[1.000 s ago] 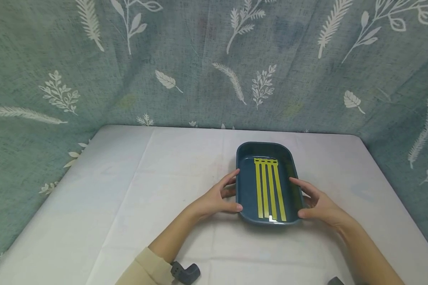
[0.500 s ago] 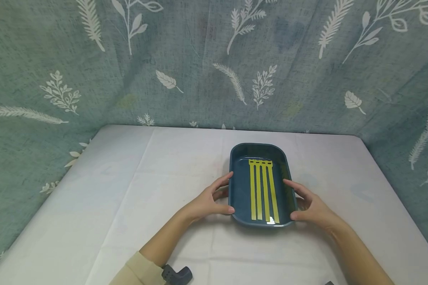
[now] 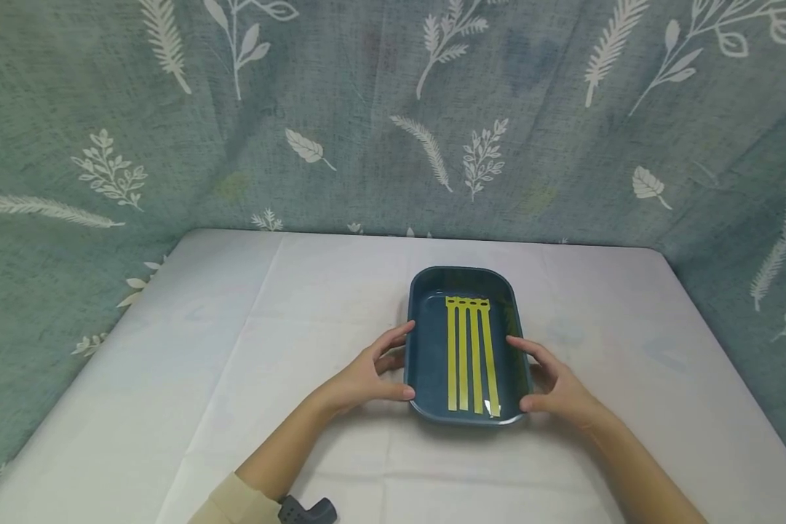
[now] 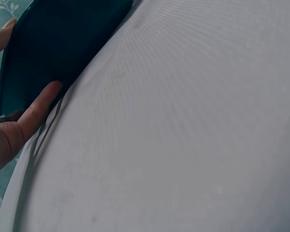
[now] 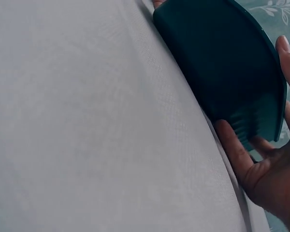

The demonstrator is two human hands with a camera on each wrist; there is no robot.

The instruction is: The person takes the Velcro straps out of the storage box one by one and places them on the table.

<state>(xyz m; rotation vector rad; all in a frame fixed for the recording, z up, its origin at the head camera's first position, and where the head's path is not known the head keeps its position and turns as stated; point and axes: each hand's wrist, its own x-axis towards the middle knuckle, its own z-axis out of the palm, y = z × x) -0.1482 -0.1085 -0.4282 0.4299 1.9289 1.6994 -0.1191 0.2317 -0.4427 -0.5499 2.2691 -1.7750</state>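
A deep, dark teal tray (image 3: 429, 349) with rounded corners sits in front of me over the white tabletop. Inside it, several yellow-green straps (image 3: 463, 356) with slotted heads lie side by side, their heads toward the far end. My left hand (image 3: 369, 377) holds the tray's left side, thumb at the near corner and fingers spread along the wall. On the opposite side, my right hand (image 3: 557, 389) grips the wall in the same way. Both wrist views show the tray's outer wall (image 4: 58, 48) between thumb and fingers.
A white cloth (image 3: 288, 407) with creases covers the table. Behind it hangs a green-grey curtain (image 3: 367, 145) with white leaf prints. A dark device (image 3: 308, 511) is strapped at my left wrist, by a beige sleeve (image 3: 236, 502).
Both hands have moved the tray to the left and slightly toward me. The straps have travelled along inside it, and the grip on both sides looks the same.
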